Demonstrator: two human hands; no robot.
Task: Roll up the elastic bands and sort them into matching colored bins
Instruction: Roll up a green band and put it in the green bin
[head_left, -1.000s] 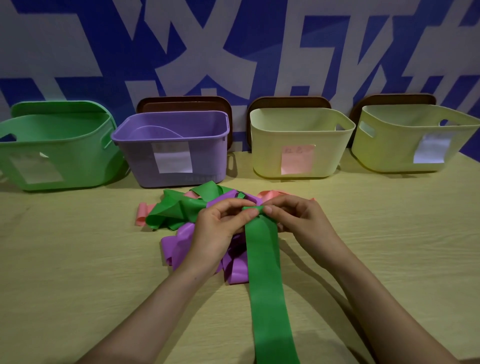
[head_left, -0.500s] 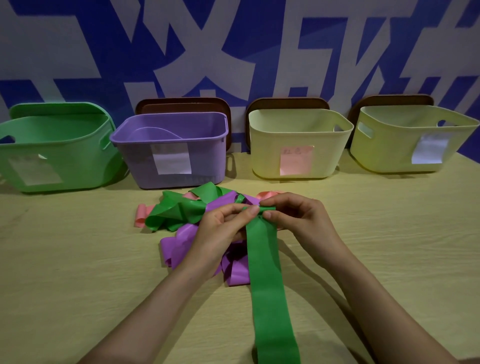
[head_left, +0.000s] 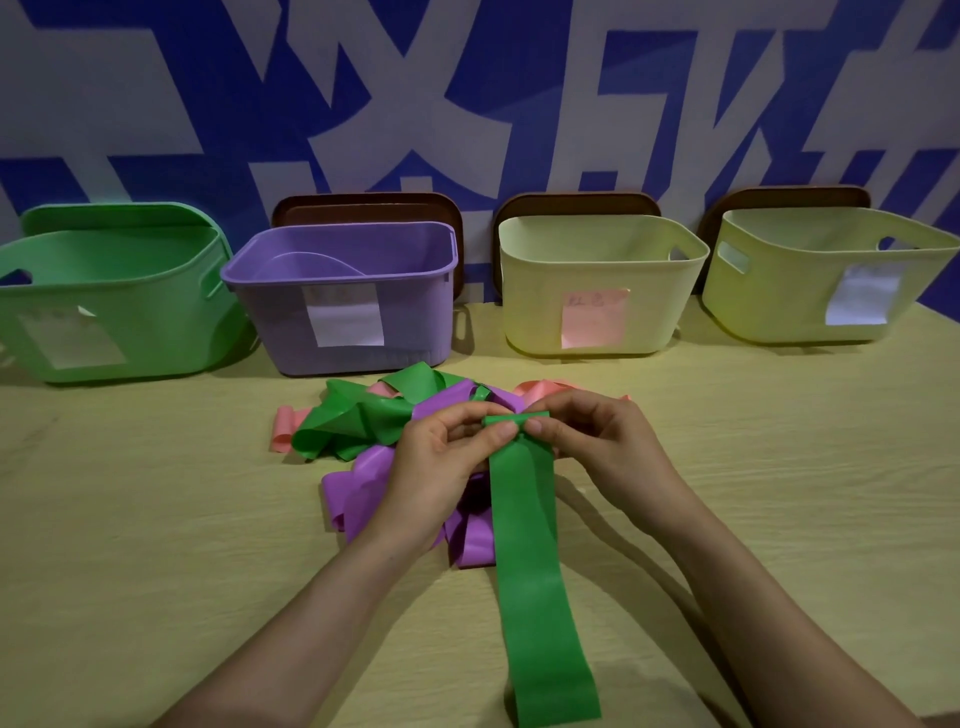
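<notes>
A long green elastic band (head_left: 530, 561) runs from the table's near edge up to my hands, its far end folded into a small roll. My left hand (head_left: 441, 467) and my right hand (head_left: 597, 441) both pinch that rolled end from either side. Under and behind my hands lies a heap of bands: a crumpled green band (head_left: 358, 421), purple bands (head_left: 363, 493) and pink bands (head_left: 284, 431). Along the back stand a green bin (head_left: 114, 291), a purple bin (head_left: 343, 296), a pale yellow bin (head_left: 597, 280) with a pink label and a yellow-green bin (head_left: 826, 275).
The wooden table (head_left: 156, 545) stretches bare to the left and right of the heap. Brown lids (head_left: 363, 210) lean against the blue and white wall behind the bins. Each bin carries a paper label on its front.
The rolled end of the green band has grown a little as my fingers turned it. My hands stay in nearly the same spot above the heap.
</notes>
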